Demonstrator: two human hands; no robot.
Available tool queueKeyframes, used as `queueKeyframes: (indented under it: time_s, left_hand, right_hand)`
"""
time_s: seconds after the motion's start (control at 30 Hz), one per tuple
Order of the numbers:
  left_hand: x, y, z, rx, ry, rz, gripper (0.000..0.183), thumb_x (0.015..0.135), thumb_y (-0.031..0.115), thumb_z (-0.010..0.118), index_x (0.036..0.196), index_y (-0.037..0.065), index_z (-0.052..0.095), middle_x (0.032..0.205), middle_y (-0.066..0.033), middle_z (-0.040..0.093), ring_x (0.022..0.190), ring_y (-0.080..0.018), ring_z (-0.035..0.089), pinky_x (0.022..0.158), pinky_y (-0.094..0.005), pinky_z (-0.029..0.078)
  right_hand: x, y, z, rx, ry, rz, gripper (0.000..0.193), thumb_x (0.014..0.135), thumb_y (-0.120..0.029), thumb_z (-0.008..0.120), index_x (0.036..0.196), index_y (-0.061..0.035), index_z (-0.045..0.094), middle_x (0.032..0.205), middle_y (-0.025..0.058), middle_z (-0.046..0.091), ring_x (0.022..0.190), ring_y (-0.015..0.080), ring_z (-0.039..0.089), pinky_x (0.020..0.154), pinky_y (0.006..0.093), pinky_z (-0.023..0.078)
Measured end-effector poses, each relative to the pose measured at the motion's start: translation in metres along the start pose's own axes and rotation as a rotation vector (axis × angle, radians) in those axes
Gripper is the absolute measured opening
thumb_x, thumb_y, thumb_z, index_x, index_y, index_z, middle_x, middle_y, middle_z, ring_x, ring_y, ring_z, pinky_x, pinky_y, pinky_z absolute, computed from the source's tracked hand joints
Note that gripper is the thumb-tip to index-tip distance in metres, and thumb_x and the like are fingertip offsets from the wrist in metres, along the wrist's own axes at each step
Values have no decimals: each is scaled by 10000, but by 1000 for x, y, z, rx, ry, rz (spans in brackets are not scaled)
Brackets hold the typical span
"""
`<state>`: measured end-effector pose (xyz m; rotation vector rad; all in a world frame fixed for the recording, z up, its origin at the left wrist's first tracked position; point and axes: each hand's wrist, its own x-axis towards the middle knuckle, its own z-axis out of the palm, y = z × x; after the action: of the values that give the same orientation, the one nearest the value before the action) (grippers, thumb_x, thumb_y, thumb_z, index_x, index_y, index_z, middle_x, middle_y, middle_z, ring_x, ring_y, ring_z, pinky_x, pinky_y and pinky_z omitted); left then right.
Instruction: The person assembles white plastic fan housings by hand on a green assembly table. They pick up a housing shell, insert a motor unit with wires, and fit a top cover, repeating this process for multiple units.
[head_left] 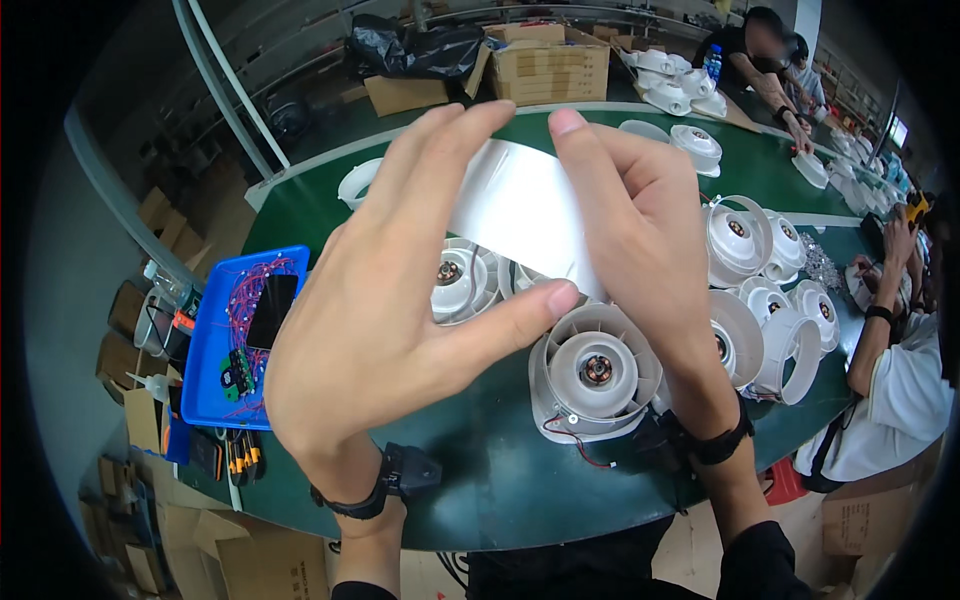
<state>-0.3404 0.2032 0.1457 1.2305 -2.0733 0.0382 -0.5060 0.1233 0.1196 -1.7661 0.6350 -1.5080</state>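
- Above a green table (490,470), a worker's two bare hands hold a glossy white part (525,205) aloft between them.
- The left hand (375,270) clasps one side, fingers long and nearly straight, thumb stretched across below the part.
- The right hand (650,230) closes on the opposite side, other fingers bent, one digit pointing up along the edge; how they grip behind it, I cannot tell from here.
- Beneath, a pale fan (598,370) with a copper-wound centre sits on the table, a thin lead at its base.
- At left, a blue tray (200,385) carries tangled wires (248,300) and a dark slab (271,312).
- At right, near more fans, sits a white-shirted co-worker (910,385).
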Motion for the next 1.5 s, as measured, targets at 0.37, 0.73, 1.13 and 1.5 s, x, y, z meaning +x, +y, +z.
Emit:
queueKeyframes:
  time_s: [0.37, 0.73, 1.13, 1.5]
  left_hand:
    - [11, -17, -11, -163, 45, -38, 700, 856, 422, 642, 1412, 33, 473, 1279, -147, 597, 1164, -233, 586, 983, -376, 461]
    - [8, -26, 4, -102, -41, 102, 921, 698, 391, 811, 1460, 58, 415, 1357, -155, 529, 1229, -265, 541, 1053, -409, 409]
    - [-1, -19, -4, -78, -132, 51, 972, 597, 44, 790, 1491, 122, 418, 1491, -114, 459, 1358, -290, 462, 1047, -415, 432]
    - [0, -27, -17, -12, 90, -159, 611, 741, -64, 667, 1323, 104, 594, 886, -34, 646, 848, -123, 624, 830, -290, 515]
  right_hand:
    - [-7, -9, 3, 341, -244, 178, 251, 1008, -274, 547, 1067, -33, 589, 884, 25, 641, 749, 49, 588, 624, 210, 450]
    - [-8, -10, -3, 194, -225, 178, 278, 1023, -296, 541, 1064, -25, 580, 858, 22, 631, 748, 49, 561, 630, 217, 437]
    - [-6, -8, -11, -36, -308, 70, 250, 1020, -270, 551, 1069, -26, 577, 885, 17, 615, 782, 50, 545, 664, 222, 442]
    - [-5, -19, -17, 116, -367, 120, 229, 989, -249, 556, 1003, -24, 599, 770, -25, 609, 666, 13, 536, 550, 190, 381]
